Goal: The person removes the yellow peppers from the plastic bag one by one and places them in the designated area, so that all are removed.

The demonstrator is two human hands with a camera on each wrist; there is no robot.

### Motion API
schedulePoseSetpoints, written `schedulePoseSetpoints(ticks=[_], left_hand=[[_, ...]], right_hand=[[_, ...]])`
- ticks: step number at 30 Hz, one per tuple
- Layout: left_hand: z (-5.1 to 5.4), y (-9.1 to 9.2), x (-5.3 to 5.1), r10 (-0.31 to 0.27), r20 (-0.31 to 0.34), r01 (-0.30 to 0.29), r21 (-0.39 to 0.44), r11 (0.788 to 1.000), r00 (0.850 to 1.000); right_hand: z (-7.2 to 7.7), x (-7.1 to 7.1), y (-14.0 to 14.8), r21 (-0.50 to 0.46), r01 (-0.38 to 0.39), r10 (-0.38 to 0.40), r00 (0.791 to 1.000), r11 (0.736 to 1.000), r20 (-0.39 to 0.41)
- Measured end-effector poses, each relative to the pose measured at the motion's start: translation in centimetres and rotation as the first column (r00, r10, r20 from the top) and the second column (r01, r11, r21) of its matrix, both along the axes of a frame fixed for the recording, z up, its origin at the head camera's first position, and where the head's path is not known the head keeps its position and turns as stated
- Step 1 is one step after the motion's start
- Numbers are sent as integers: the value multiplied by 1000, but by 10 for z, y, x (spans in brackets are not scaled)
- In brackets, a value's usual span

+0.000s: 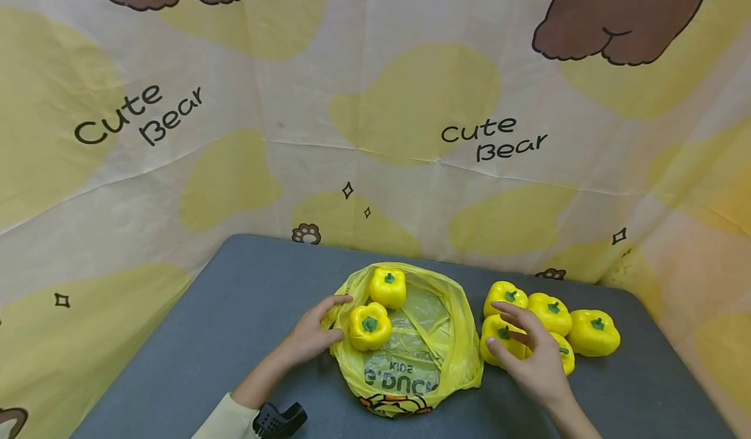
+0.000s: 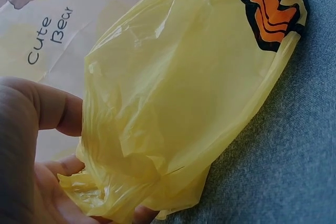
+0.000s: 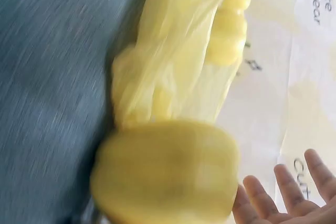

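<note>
A yellow plastic bag (image 1: 463, 354) with a rolled-open mouth stands on the table, its printed side toward me. Two yellow bell peppers, a front one (image 1: 369, 326) and a back one (image 1: 388, 287), sit inside its left part. My left hand (image 1: 317, 330) holds the bag's left rim; in the left wrist view, crumpled plastic (image 2: 105, 182) lies between thumb and fingers. To the right of the bag, my right hand (image 1: 536, 357) hovers over a cluster of bell peppers, fingers spread, partly hiding the front-left pepper (image 1: 493, 344). The right wrist view shows a blurred pepper (image 3: 165, 171) beside the outstretched fingers (image 3: 289, 184).
Several yellow bell peppers stand close together right of the bag, including a back-left one (image 1: 499, 295), a middle one (image 1: 549, 313) and a rightmost one (image 1: 594, 333). The grey-blue table (image 1: 258, 282) ends at a patterned cloth backdrop (image 1: 293, 100). A black device (image 1: 278, 421) is on the left wrist.
</note>
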State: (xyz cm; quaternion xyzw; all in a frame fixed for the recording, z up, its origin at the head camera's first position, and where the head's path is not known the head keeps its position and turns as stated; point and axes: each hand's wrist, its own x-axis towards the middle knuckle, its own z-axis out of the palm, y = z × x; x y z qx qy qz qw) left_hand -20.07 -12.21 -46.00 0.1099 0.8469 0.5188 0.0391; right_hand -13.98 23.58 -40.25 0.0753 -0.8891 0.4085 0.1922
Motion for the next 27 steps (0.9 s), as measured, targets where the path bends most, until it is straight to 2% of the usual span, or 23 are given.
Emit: schedulePoseSetpoints(ticks=[3,14,27], left_hand=[[0,0,0,-7,-1,7,4,1000,1000],[-1,0,0,-10,11,10,11,1000,1000],[-2,1,-1,-5,11,5,8,1000,1000]], right_hand=[[0,-2,-11,-36,-53,53,999,998,-4],[0,-13,-45,-100,-172,175,984,980,16],[-15,-26,-74,-208,-290,309,949,934,61]])
